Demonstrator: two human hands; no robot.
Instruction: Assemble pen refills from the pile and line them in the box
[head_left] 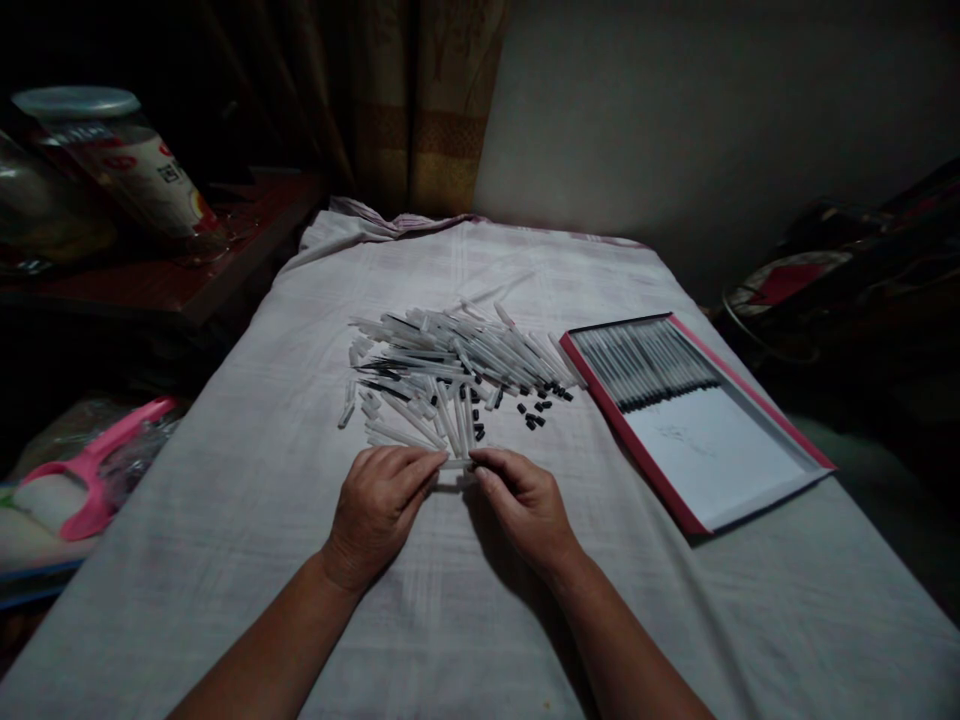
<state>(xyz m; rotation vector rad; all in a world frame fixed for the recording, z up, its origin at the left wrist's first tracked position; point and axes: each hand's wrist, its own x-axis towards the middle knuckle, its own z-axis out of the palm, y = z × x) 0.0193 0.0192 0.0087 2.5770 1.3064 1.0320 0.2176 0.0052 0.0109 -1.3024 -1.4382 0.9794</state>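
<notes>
A translucent pen barrel (454,464) is held level between my two hands. My left hand (386,510) pinches its left end, and my right hand (529,505) grips the right end between thumb and fingers; whatever sits at that end is mostly covered by the fingertips. Just beyond my hands lies a loose heap of pen parts (450,345), with clear barrels, caps and dark refills mixed together. Small black end plugs (534,420) are scattered at the heap's right side. Further right, a shallow red-edged box (667,470) holds a row of pens (649,360) along its far half.
A pale checked cloth (247,480) covers the work surface. At the left stands a dark red table (225,255) with a lidded jar (127,165). Below it is a pink-handled item (97,465) among plastic bags. A curtain (420,110) and wall are behind.
</notes>
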